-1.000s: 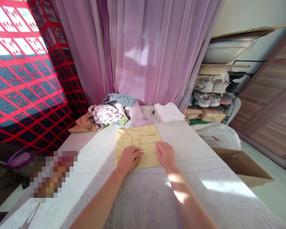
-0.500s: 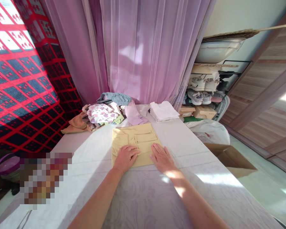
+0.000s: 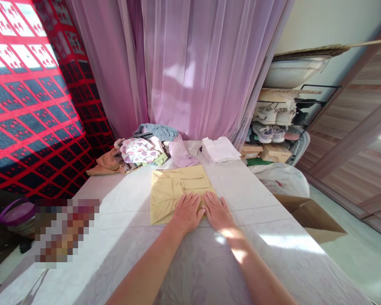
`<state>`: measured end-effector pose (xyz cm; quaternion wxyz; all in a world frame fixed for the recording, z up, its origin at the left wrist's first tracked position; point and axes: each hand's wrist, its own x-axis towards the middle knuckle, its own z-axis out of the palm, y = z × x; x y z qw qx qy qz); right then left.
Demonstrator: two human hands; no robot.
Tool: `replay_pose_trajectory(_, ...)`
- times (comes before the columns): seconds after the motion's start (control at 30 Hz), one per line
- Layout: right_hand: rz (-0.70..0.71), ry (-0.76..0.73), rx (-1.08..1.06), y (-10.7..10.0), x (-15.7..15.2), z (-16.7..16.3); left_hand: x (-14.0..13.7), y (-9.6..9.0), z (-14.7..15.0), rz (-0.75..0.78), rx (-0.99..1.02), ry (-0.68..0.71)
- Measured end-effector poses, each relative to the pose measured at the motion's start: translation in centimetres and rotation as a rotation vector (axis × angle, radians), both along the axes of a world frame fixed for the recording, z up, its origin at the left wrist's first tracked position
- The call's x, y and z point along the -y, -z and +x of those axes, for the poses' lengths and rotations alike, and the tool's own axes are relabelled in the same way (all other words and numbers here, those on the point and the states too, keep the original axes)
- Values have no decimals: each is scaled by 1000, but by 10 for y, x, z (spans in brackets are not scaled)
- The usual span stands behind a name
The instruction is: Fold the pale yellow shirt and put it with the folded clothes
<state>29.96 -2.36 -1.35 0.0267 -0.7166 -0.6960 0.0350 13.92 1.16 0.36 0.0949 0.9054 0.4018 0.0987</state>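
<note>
A folded yellow garment [image 3: 165,190] lies flat in front of me on a table with a pale cloth [image 3: 127,245]. My left hand [image 3: 188,211] rests palm down on its lower middle, fingers stretched out. Beside it, my right hand [image 3: 218,212] lies flat on the garment's lower right edge, fingers also extended. The thumbs come close together. Neither hand grips anything. Some creases and a folded-over panel show on the garment above my fingers.
Behind the garment sit a heap of mixed clothes [image 3: 142,150] at left and a stack of folded white cloths [image 3: 221,150] at right. A purple curtain [image 3: 197,67] hangs behind. Shoes fill a rack [image 3: 273,123]; an open cardboard box [image 3: 311,216] stands at right.
My left hand has slid to the right across the yellow garment, closer to my right hand. The right hand stays in about the same place. The view has shifted slightly.
</note>
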Motion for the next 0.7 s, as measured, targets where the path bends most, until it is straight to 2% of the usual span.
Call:
replay_pose_trajectory(0.13, 21, 6, -3, 0, 0, -1, 3, 9, -13, 18, -15, 10)
replay_pose_trajectory(0.3, 39, 2, -12, 5, 0, 1, 8, 13, -40, 67, 69, 27)
replay_pose_trajectory(0.37, 43, 12, -10, 8, 0, 2, 0, 9, -56, 89, 149, -12)
replay_pose_trajectory(0.43, 60, 25, -9, 12, 0, 2, -15, 2, -76, 78, 275, -144)
replay_pose_trajectory(0.5, 101, 39, -6, 15, -1, 2, -36, -7, -97, -51, 452, -397)
replay_pose_trajectory(0.57, 170, 27, -1, 18, -1, 1, -56, -13, -115, -349, 645, -667)
replay_pose_trajectory(0.63, 241, -12, 7, 20, -2, -1, -72, -16, -125, -523, 712, -770)
replay_pose_trajectory(0.7, 289, -35, 9, 21, -2, -2, -82, -19, -129, -645, 744, -778)
